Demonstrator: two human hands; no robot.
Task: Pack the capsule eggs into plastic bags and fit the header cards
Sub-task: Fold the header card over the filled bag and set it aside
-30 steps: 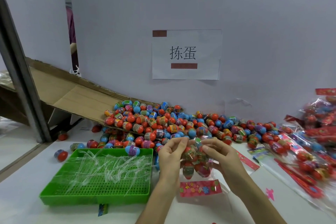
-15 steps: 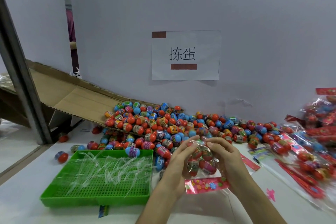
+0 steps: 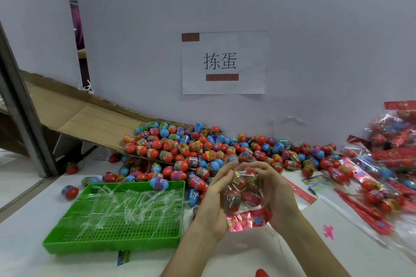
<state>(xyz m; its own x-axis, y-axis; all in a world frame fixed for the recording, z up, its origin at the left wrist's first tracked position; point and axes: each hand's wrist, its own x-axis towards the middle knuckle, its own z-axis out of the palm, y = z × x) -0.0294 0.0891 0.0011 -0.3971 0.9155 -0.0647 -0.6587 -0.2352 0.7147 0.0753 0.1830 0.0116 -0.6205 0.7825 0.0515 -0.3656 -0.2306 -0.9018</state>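
Note:
A clear plastic bag (image 3: 244, 189) with several capsule eggs inside is held upside down above the white table, its pink flowered header card (image 3: 248, 220) hanging at the bottom. My left hand (image 3: 216, 195) cups the bag's left side with its fingers nearly straight. My right hand (image 3: 275, 189) curls round the bag's right side and top. A big heap of loose red, blue and purple capsule eggs (image 3: 202, 148) lies behind the hands along the wall.
A green perforated tray (image 3: 67, 240) with clear plastic strips sits at the left. A cardboard chute (image 3: 85, 119) slopes down into the heap. Filled bags (image 3: 391, 155) and red header cards (image 3: 364, 211) pile up at the right. A stray egg (image 3: 70, 191) lies left of the tray.
The bag has been turned over between the hands, so the header card now hangs below. Both hands have closed in round the bag's sides.

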